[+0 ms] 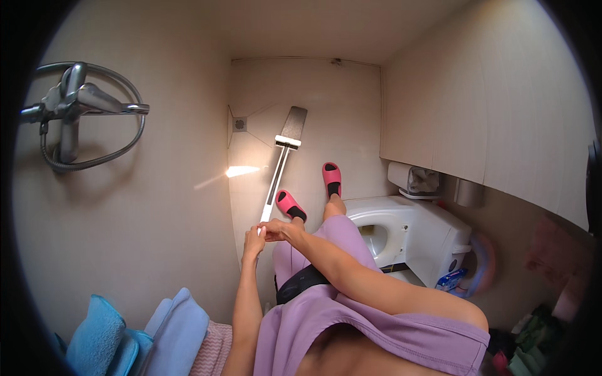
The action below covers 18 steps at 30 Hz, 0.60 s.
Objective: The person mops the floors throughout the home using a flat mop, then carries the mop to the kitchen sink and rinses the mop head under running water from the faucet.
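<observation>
A flat mop with a long white handle [276, 180] slants away from me across the bathroom floor. Its grey pad [294, 123] lies on the floor at the far end, beyond a white crosspiece. My left hand [253, 242] is wrapped round the handle near its upper end. Close against it, my right hand [279, 230] also grips the handle, with that forearm reaching across my lap. Just right of the handle are my feet in pink slippers [332, 178] and dark socks.
A floor drain [239, 124] sits left of the pad. The toilet [433, 241] stands at my right, under a cabinet [489, 106] and paper holder [414, 180]. A chrome shower mixer [81, 106] juts from the left wall; blue towels [97, 335] hang lower left.
</observation>
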Motion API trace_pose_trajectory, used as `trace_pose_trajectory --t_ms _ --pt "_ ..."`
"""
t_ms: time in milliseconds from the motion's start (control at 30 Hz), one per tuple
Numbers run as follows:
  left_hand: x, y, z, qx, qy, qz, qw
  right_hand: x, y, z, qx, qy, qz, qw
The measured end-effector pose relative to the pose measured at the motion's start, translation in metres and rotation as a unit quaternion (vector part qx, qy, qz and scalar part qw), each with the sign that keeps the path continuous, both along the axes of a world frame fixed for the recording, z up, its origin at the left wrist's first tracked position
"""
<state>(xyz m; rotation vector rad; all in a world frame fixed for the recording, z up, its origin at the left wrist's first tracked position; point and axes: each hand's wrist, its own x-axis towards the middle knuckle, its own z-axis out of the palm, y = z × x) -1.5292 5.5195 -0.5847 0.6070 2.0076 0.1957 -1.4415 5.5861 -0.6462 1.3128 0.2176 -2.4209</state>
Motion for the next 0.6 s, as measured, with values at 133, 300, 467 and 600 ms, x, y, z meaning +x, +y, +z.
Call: trace_pose_trajectory --t_ms 133,300,467,600 --pt "0.031 -0.001 0.001 -0.094 -0.089 0.194 0.972 0.025 0.027 0.01 0.064 -0.046 0.046 0.996" --pt "0.053 0.011 0.009 -0.116 0.066 0.113 0.985 0.039 0.053 0.031 0.11 -0.059 0.097 0.987" --pt "0.082 0.062 0.046 -0.094 0.113 0.082 0.986 0.06 0.076 0.021 0.058 0.008 0.016 0.998" --pt "0.092 0.075 0.064 -0.116 0.084 0.071 0.987 0.07 0.098 0.03 0.081 0.013 0.024 0.996"
